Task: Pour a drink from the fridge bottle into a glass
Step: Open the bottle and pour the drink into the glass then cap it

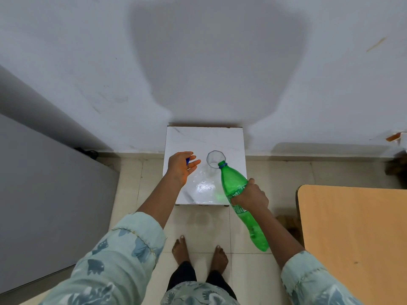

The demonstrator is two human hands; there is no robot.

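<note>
One green plastic bottle (pixel 233 181), uncapped and ringed blue at the neck, tilts its mouth over the rim of one clear faceted glass (pixel 214 158) on a small white marble-patterned worktop (pixel 198 137). The right hand (pixel 251 198) wraps its fingers round the green label, whose print is too small to read. The left hand (pixel 181 167), left of the glass, holds one blue cap (pixel 187 160).
</note>
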